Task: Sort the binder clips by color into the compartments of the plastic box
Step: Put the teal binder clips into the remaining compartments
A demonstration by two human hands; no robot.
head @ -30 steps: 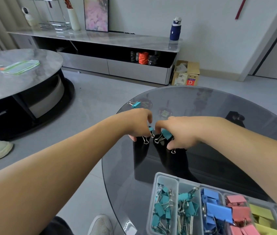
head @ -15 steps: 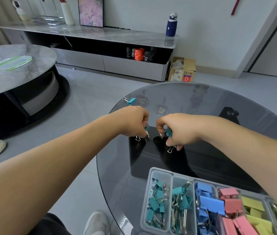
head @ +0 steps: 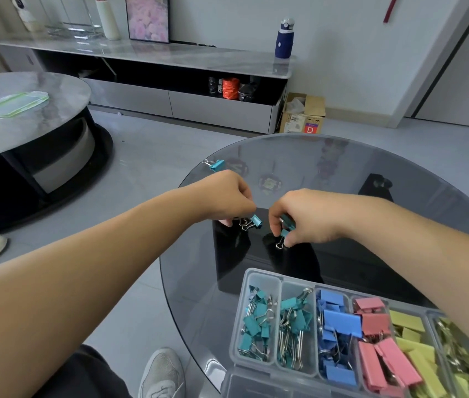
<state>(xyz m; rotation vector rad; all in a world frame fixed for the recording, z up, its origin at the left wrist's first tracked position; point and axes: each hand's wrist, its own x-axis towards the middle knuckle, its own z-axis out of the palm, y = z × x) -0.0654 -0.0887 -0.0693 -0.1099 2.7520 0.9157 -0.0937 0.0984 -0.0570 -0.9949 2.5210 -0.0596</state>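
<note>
Both hands sit mid-frame over the glass table, each pinched onto small teal clips. Left hand has fingers closed on a teal clip by its wire handles; the coloured body sticks out toward the right of frame. Right hand is clamped on a teal clip bunch, wire loop hanging below the fingertips; can't tell how many clips are in there. The plastic box lies lower right of frame, below both hands. Its two leftmost compartments hold teal clips, then blue, pink, yellow running right. So the drop target is straight down-frame from the grips, slightly right of the left hand and roughly under the right hand. Judgement: right hand is nearer, though either reaches with a short pull toward the body. One stray teal clip sits alone at the table's upper-left edge, just above the left hand, so that hand is the closer one for it.
</note>
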